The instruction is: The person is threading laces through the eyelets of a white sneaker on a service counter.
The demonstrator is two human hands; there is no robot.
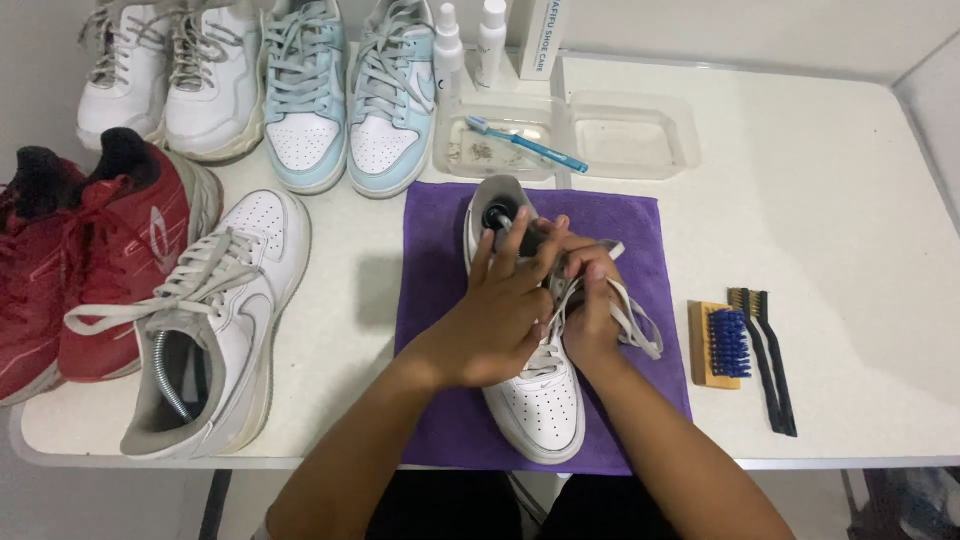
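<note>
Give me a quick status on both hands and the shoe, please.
Left hand and right hand both on white sneaker, at laces. Sneaker on purple cloth. Nothing obstructing.

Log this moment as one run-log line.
left hand: on white sneaker | right hand: gripping laces | base: purple cloth
</note>
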